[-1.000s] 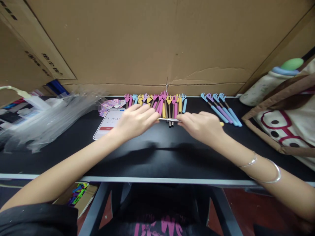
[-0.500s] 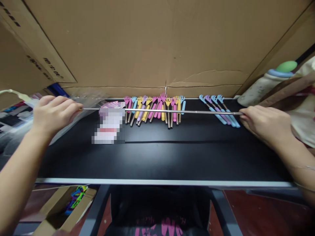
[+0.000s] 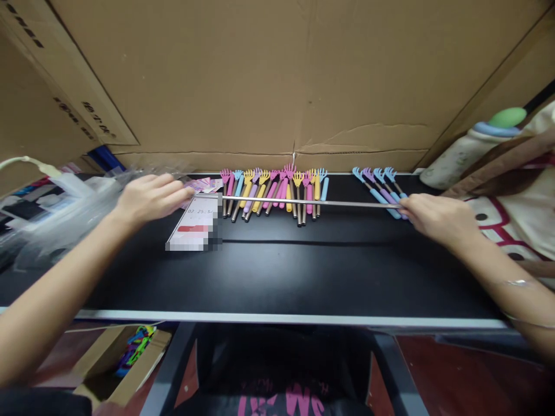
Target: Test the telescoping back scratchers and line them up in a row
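A thin telescopic metal rod (image 3: 303,201) is stretched sideways above the black table (image 3: 277,271). My left hand (image 3: 150,196) pinches its left end and my right hand (image 3: 436,216) grips its right end. Behind the rod lies a row of several colourful hand-shaped back scratchers (image 3: 273,190) in pink, blue, yellow and purple. A smaller group of blue and purple scratchers (image 3: 381,188) lies just by my right hand.
A phone (image 3: 195,222) showing a timer lies on the table near my left hand, with pink cards (image 3: 202,185) behind it. Clear plastic bags (image 3: 65,214) fill the left side. A tote bag (image 3: 511,196) and bottle (image 3: 463,153) stand at right. Cardboard walls the back.
From close together at the centre, my hands pulled the rod out wide to both sides. Now they have moved back inward and the rod is shorter than half a second ago.
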Motion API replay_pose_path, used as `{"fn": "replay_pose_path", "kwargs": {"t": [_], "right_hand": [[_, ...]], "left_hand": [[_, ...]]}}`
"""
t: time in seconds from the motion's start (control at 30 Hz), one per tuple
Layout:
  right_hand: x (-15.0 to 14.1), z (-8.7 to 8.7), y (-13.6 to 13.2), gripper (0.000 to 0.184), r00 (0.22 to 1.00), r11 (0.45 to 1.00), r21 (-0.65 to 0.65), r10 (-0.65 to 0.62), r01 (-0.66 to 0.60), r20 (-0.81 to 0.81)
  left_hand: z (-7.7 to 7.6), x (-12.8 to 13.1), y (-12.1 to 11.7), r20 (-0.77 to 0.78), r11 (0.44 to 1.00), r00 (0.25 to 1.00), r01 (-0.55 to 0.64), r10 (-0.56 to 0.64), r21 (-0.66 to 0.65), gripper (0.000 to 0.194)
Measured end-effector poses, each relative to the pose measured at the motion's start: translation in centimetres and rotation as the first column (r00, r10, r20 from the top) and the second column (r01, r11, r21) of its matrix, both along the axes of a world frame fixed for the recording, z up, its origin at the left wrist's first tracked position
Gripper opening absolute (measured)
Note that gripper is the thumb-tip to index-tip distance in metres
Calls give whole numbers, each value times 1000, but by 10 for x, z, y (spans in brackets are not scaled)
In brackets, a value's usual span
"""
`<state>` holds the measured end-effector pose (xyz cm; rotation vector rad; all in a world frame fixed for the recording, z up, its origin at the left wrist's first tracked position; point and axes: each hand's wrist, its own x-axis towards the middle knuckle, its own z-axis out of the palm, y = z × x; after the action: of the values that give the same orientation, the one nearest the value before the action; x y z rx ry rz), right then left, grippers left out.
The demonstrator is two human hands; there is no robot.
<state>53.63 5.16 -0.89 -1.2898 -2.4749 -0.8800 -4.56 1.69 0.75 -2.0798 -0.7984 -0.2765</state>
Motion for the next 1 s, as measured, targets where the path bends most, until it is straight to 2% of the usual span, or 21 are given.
{"fn": "replay_pose_path", "kwargs": {"t": [0.1,0.23,0.33,0.47,0.63,0.77,0.87,0.93,1.0], "right_hand": [[-55,4,-6,39,985,983,50,175,-174,-5],[-120,6,-28,38,977,977,0,212,-213,25],[-147,5,-44,36,973,973,-30,231,-231,14],[-164,2,-56,30,971,969,-58,241,-240,5],[-173,5,-60,31,976,976,-31,217,-217,5],[-170,4,-55,34,973,973,-18,230,-229,17],[-142,0,-41,37,979,979,48,197,-199,55],[-110,-3,-30,38,990,985,108,131,-137,60],[-77,-5,-20,41,985,983,113,133,-146,114]], "left_hand": [[-1,60,6,70,995,996,59,-53,-81,28],[-3,130,-3,80,983,989,131,-121,-132,32],[-6,161,-14,110,975,982,165,-150,-147,29],[-12,180,-26,153,970,983,136,-106,-200,17],[-15,194,-32,210,976,977,90,-47,-198,10],[-15,195,-31,244,977,969,91,-43,-190,15],[-16,165,-24,244,982,969,72,-27,-177,19],[-18,130,-18,217,991,976,11,19,-134,24],[-18,93,-15,103,994,994,-38,48,-98,27]]}}
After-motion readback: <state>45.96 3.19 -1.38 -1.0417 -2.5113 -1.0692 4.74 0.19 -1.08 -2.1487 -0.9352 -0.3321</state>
